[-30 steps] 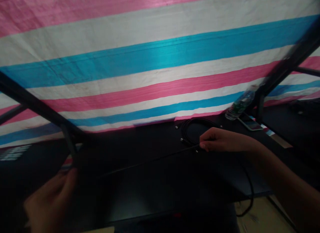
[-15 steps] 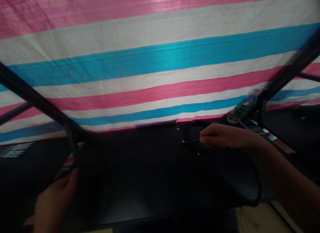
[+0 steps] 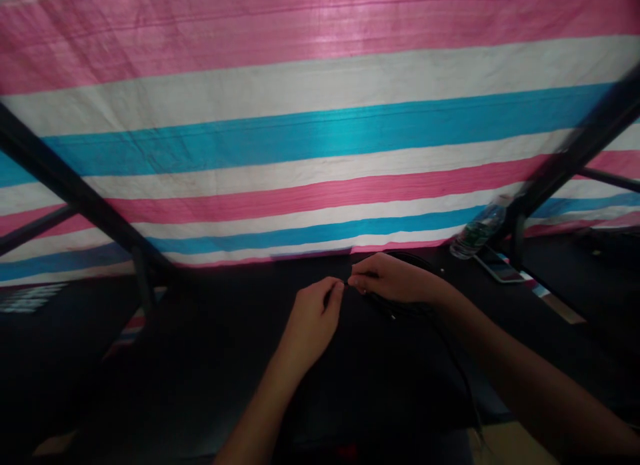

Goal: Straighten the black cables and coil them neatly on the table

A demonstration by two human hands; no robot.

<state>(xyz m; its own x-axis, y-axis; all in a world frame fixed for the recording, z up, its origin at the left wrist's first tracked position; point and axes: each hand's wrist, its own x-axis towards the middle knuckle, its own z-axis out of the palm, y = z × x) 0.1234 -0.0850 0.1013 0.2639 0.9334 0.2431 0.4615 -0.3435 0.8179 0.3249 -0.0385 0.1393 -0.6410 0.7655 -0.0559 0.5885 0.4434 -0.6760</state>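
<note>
A thin black cable [image 3: 457, 365] runs from near my hands down over the table's front edge. My left hand [image 3: 320, 312] pinches a short dark piece of it between thumb and fingers at the middle of the table. Fingertips nearly touching those of the left, my right hand [image 3: 383, 277] is closed on the same cable. Under and behind my right hand lies a coil of black cable [image 3: 415, 310], partly hidden, with small light connector ends showing around it.
A clear plastic bottle [image 3: 477, 233] leans by the right frame post, beside a phone [image 3: 499, 265] on the black table [image 3: 225, 358]. Dark metal bars [image 3: 95, 208] slant at both sides. Striped sheeting [image 3: 300, 132] hangs behind.
My left hand has moved from the far lower left to the middle, up against my right hand. My right hand has shifted left over the coil. The phone now shows more fully.
</note>
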